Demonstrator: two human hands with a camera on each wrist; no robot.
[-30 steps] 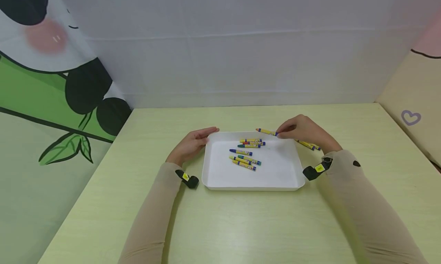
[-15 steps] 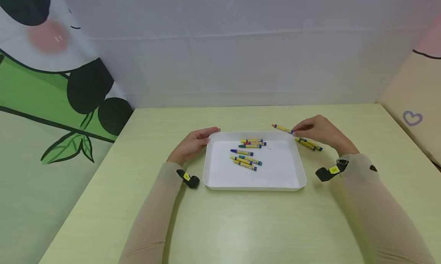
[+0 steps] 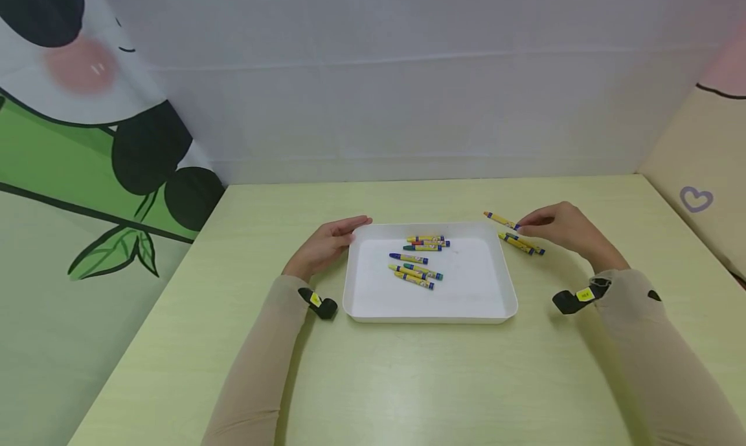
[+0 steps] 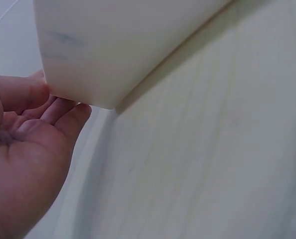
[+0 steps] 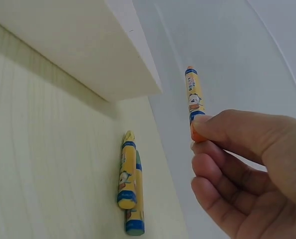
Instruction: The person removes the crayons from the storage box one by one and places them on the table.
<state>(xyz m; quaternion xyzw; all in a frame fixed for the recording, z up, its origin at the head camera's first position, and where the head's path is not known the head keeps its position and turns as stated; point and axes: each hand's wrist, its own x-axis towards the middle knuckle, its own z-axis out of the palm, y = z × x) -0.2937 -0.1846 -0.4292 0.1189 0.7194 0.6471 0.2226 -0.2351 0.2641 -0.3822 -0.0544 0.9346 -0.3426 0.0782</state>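
In the head view a white tray (image 3: 466,284) lies on the table with several yellow-wrapped crayons (image 3: 409,260) inside. My left hand (image 3: 320,248) holds its far left corner; the left wrist view has the thumb and fingertips (image 4: 83,110) at the tray's edge. Beyond the far right corner, my right hand (image 3: 568,229) pinches an orange crayon (image 5: 194,94) by its blunt end, between thumb and index finger. The crayon's tip points away from the hand, toward the left. Close below the right hand, a yellow crayon (image 5: 128,174) and a green crayon (image 5: 135,221) lie side by side outside the tray.
The pale wooden table (image 3: 408,381) runs back to a white cloth wall (image 3: 408,109). On the left stands a panel with a painted cartoon (image 3: 146,148). A beige panel with a heart outline (image 3: 696,200) borders the right side.
My right hand has carried the orange crayon from over the tray's far edge to the right, past the far right corner. The left hand and tray have stayed in place.
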